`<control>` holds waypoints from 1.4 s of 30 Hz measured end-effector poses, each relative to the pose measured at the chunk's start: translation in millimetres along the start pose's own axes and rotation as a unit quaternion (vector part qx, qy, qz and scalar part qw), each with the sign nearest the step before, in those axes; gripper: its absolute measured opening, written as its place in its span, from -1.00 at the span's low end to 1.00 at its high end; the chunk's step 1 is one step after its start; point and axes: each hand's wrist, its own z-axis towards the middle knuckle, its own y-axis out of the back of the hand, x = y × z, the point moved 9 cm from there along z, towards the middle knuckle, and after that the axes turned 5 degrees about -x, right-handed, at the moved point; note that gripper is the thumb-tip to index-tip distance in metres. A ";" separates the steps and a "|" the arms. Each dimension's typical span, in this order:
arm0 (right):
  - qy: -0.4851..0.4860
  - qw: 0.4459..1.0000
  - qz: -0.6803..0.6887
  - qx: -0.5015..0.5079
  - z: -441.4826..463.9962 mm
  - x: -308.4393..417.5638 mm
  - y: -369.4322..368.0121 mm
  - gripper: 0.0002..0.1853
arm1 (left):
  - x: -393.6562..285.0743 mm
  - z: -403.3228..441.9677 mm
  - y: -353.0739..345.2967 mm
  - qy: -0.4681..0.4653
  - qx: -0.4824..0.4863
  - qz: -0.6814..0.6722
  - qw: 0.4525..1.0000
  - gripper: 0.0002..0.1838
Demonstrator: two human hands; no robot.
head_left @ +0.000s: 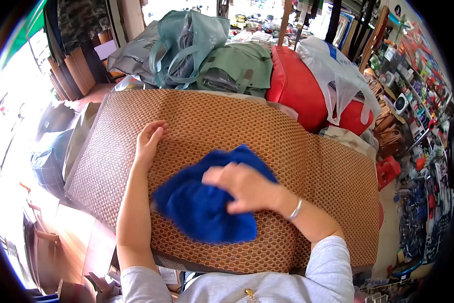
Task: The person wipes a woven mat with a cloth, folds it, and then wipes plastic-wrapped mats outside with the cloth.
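Note:
A blue cloth (206,202) lies spread and rumpled over a brown woven mat (227,118). My right hand (239,187), with a silver bangle at the wrist, presses down on the cloth and gathers part of it. That hand and the cloth's edges are smeared by motion. My left hand (152,139) is at the left part of the mat, beyond the cloth, holding nothing. Its fingers are loosely bent and apart from the thumb. The mat drapes over a wide raised surface with a ridge or fold right of the middle.
Behind the mat stand a teal bag (191,45), a green bag (237,68), a red bag (295,91) and a white plastic bag (338,70). Shelves of small goods (424,121) line the right side. A red stool (388,171) stands beside the mat.

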 end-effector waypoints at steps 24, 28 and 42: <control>-0.006 0.981 -0.073 0.178 -2.6 20.0 -47.4 -0.22 | 6.1 4.4 -1.7 -0.025 0.009 0.024 0.999 -0.68; -0.180 0.974 -0.134 0.022 5.0 -101.0 10.7 -0.33 | -3.8 -2.2 -4.2 -0.005 -0.008 0.048 0.999 -0.69; -0.085 0.975 -0.181 0.094 -64.1 26.1 3.8 -0.27 | -5.2 -3.1 -16.4 -0.002 -0.010 0.123 0.992 -0.73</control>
